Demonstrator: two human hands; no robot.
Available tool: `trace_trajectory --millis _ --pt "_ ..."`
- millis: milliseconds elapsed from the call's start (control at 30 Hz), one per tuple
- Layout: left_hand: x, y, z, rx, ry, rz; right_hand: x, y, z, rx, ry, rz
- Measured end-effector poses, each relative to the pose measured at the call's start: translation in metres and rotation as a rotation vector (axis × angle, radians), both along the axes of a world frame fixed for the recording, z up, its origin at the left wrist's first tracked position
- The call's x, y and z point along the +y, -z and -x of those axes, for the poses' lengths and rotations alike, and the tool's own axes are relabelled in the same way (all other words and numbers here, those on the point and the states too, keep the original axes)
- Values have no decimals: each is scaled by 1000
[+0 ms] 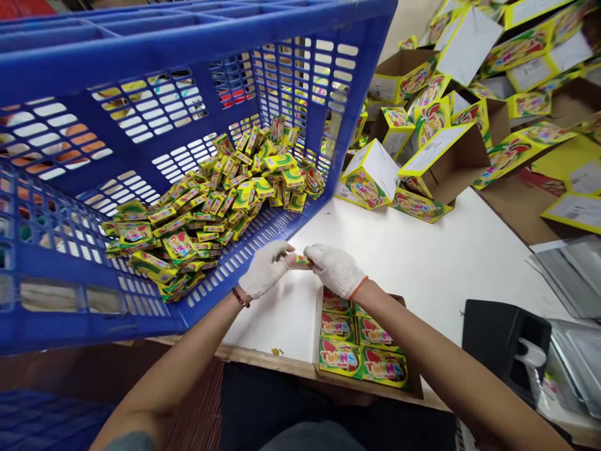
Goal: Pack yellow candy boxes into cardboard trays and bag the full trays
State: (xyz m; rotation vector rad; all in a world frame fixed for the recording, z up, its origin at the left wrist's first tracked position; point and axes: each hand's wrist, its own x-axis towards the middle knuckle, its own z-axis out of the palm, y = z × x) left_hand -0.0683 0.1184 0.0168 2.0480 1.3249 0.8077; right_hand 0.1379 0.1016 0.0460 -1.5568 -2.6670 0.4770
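Observation:
A small yellow-green candy box [303, 262] is held between my two hands above the white table. My left hand [263, 270], in a white knit glove with bare fingertips, pinches its left end. My right hand [334, 269], in a white glove with an orange cuff, grips the right end. Below my right forearm lies an open shallow carton [415, 382] with flat candy boxes [340, 354] marked "TWINS" set in rows; my arm hides part of it. To the left, a blue plastic crate [347, 113] tipped toward me holds a heap of candy boxes [225, 194].
Open yellow display cartons [432, 163] are piled at the back right. A black tape dispenser [502, 344] stands at the right, beside clear plastic packs [575, 357]. The white table [399, 244] has a wooden front edge with small yellow scraps [276, 352] near it.

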Motion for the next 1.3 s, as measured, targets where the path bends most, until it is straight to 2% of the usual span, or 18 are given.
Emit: trace_trajectory --millis 67,133,167,233,300,400,500,567,667,733,833,967,1067,1133,1233,1300 --pt "31 -13 13 171 -204 -240 6 2 -1 -8 28 38" --pt "68 -25 32 391 -425 -335 6 5 -8 3 44 48" --pt "84 -30 42 481 -460 -321 5 7 -12 3 45 45" --pt "105 -39 58 529 -471 -293 2 8 -20 -12 32 25" --pt "107 -43 65 503 -463 -285 0 6 -25 -46 6 -23" --pt "77 -35 60 431 -411 -264 1 -1 -22 -55 -40 -154" --pt "29 -4 45 344 -213 -145 5 -2 -4 -8 -143 -243" --pt "0 25 38 233 -79 6 5 5 12 -33 -209 -204" --pt "-28 61 38 167 -48 107 3 22 35 -165 -219 -40" --pt "-38 76 42 149 -54 124 1 32 43 -216 -200 28" --pt "-48 86 44 105 -56 144 1 42 46 -207 -191 14" --pt "-56 93 32 132 -122 135 3 44 50 -253 -302 -60" --pt "-57 90 24 121 -122 143 5 36 51 -258 -316 -73" --pt "-58 79 21 54 -171 88 6 23 42 -184 -244 -54" --pt "-67 46 14 -29 -253 -92 0 -6 7 93 -76 41" --pt "-82 22 3 -26 -133 -186 -11 -21 -26 314 -27 194"
